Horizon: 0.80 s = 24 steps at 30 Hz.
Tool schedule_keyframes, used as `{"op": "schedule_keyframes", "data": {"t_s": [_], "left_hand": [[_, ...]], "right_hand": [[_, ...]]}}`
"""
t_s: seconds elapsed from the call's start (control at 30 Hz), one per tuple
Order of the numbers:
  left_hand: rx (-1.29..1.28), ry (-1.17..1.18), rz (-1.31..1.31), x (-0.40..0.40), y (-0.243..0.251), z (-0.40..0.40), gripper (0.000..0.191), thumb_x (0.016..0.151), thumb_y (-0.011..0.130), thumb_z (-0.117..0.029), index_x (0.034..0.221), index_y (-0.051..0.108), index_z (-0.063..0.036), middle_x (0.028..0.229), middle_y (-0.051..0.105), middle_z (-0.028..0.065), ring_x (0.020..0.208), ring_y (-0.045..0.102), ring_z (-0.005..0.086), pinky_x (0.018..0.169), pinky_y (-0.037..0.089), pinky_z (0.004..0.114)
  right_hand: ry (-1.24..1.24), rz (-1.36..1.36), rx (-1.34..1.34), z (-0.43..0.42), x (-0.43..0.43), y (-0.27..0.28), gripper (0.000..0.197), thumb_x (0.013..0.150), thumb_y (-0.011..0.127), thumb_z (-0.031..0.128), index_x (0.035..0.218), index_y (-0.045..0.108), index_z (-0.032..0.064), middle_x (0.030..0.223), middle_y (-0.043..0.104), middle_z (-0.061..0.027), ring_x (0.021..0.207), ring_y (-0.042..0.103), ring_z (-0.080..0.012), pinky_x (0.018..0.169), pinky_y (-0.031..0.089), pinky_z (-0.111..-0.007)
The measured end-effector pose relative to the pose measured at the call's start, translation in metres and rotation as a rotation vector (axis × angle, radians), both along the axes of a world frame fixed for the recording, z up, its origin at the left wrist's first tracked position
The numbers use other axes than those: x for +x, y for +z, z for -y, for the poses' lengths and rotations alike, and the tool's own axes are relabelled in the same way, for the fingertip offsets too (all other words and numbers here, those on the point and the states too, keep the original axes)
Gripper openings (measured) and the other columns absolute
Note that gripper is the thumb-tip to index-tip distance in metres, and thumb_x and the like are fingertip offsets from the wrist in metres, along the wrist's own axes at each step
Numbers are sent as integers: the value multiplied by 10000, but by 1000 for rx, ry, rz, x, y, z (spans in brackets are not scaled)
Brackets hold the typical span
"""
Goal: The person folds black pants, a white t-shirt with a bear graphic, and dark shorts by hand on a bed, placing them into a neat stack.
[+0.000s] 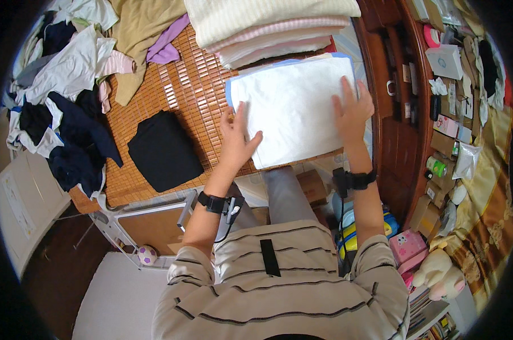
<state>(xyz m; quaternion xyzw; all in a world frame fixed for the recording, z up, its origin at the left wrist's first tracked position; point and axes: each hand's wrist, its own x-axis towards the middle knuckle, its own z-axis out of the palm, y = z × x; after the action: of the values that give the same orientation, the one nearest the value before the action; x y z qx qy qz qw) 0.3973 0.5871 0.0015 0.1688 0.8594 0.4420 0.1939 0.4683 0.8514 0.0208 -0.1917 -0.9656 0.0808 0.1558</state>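
Note:
A folded white cloth (297,114) with a blue edge showing at its back and left lies on the bamboo mat (197,72) before me. My left hand (239,138) is at its left edge, fingers spread, with the thumb over the cloth. Over its right part is my right hand (353,108), fingers apart and slightly blurred; whether the fingertips press on the cloth is unclear. Left of my left hand lies a folded black garment (165,151). Just behind the white cloth rises a stack of folded cream and pink striped textiles (273,23).
Loose clothes (69,72) are heaped at the left, with a tan garment (131,38) and a purple one (169,42) beside them. A dark wooden cabinet (399,140) stands close on the right; boxes, bags and a plush toy (439,272) lie beyond it.

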Motion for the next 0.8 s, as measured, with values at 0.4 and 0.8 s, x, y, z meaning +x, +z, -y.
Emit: {"op": "schedule_keyframes", "data": {"t_s": [0.4, 0.8], "left_hand": [[-19, -187, 123, 0, -3, 34, 572, 814, 592, -273, 1322, 343, -189, 1313, 262, 237, 1132, 412, 365, 889, 415, 401], [-368, 411, -372, 2, -18, 239, 578, 763, 647, -179, 1284, 405, -111, 1210, 361, 179, 1098, 357, 317, 942, 308, 375]], "right_hand": [[276, 202, -125, 31, -2, -25, 457, 845, 499, 337, 1277, 423, 210, 1365, 311, -105, 1268, 251, -311, 1017, 157, -467], [364, 95, -188, 133, -29, 1, 423, 789, 536, 124, 1208, 484, 140, 1250, 408, -123, 1164, 351, -306, 966, 237, -432]]}}
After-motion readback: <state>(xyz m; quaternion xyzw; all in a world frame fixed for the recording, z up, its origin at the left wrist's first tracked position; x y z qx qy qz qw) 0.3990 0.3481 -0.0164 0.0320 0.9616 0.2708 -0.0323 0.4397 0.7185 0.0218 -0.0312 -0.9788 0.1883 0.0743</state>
